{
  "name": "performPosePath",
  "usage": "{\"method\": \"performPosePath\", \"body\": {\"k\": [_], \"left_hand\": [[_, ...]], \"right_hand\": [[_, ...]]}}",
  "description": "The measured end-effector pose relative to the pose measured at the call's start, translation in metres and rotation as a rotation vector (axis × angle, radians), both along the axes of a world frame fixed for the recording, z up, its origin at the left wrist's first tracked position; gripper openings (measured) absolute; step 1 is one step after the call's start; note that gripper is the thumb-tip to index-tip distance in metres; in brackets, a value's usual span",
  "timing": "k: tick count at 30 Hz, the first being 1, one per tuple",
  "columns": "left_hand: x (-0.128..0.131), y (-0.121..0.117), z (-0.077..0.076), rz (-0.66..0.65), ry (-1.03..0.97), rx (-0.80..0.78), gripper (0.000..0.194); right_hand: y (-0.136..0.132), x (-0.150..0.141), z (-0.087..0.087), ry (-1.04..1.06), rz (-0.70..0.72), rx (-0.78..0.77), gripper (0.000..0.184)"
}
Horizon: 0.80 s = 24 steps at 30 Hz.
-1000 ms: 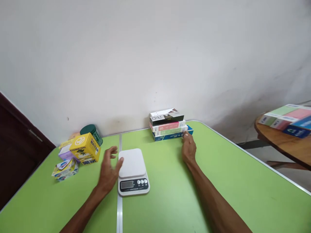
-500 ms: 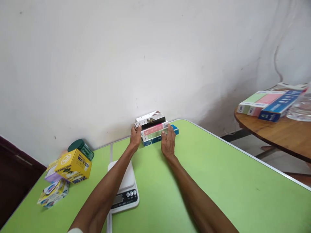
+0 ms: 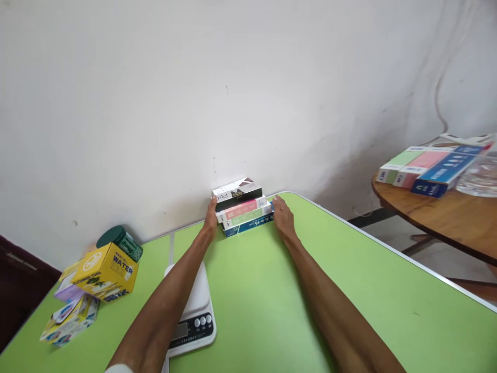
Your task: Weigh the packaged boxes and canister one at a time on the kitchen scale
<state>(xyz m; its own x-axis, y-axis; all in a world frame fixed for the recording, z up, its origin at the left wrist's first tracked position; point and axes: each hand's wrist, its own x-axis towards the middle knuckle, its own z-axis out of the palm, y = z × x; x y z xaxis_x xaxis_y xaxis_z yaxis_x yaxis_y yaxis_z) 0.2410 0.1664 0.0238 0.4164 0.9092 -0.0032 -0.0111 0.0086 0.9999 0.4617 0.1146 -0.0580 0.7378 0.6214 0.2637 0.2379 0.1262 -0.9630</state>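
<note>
Basically, 4 stacked boxes sit mid-frame by the wall: black-and-white box on top, then pink box, green box, blue box at bottom. Left hand flat, unclenched, against stack's left end; right hand also unclenched, fingertips at right end, contact hard to tell. White scale lower center, partly behind left forearm. Yellow box and dark green tub lower left. Wooden table with 3 boxes, right edge.

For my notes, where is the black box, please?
The black box is near the head view's centre, atop the pink box, by the left hand.
</note>
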Motion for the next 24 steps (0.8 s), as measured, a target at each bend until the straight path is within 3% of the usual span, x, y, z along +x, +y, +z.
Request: {"method": "performPosePath", "body": {"k": [4, 10, 14, 24], "left_hand": [[0.005, 0.003, -0.004, 0.028, -0.079, -0.04, 0.098], [0.012, -0.002, -0.01, -0.063, -0.16, -0.099, 0.091], [0.013, -0.008, -0.01, -0.034, -0.242, -0.141, 0.084], [-0.027, -0.036, -0.014, -0.065, -0.232, -0.145, 0.078]], "right_hand": [[0.002, 0.004, 0.0, -0.051, 0.083, -0.048, 0.071], [-0.005, 0.0, 0.003, -0.062, 0.067, -0.099, 0.08], [-0.014, -0.008, 0.005, -0.105, 0.056, -0.067, 0.084], [-0.071, -0.031, 0.001, -0.126, 0.081, -0.024, 0.084]]}}
